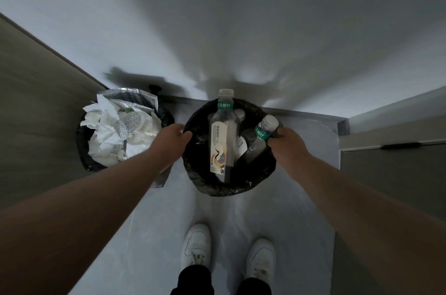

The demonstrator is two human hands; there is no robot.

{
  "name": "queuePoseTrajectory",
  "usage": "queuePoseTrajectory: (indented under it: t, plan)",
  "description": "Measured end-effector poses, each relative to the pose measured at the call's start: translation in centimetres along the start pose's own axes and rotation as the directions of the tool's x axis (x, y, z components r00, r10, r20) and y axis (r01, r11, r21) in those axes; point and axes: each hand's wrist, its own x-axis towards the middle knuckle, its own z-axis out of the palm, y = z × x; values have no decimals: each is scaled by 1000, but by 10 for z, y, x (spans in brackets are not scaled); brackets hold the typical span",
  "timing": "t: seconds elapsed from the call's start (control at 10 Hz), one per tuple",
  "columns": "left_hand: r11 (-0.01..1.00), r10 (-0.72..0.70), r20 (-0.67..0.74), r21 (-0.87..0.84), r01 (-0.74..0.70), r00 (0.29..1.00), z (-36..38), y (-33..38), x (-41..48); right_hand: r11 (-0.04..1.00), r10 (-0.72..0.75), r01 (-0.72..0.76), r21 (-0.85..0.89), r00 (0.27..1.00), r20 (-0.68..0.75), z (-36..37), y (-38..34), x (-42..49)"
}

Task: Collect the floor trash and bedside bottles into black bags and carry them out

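While white sneakers (196, 244) stand on the grey floor (149, 234), left hand (170, 142) and right hand (288, 147) each pinch opposite rims of the black bag (217, 188). Bottles (223, 140) sit upright inside. Second black bag (83, 150), stuffed with white paper trash (113, 135), sits just left, by the wall.

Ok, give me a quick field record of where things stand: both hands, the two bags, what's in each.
left hand: gripping left rim of the black bottle bag
right hand: gripping right rim of the same bag
black bottle bag: open, on grey floor, between both hands
contents: clear plastic bottles, tallest sticks out above rim
second black bag: to the left, heaped with crumpled white paper
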Motion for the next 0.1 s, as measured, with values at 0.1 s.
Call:
queuePoseTrajectory:
  t: [0.1]
  plan:
    - [1000, -2, 48, -29, 3, 999, -18, 11, -34, 1000, 3, -1, -25, 998, 57, -17, -1, -47]
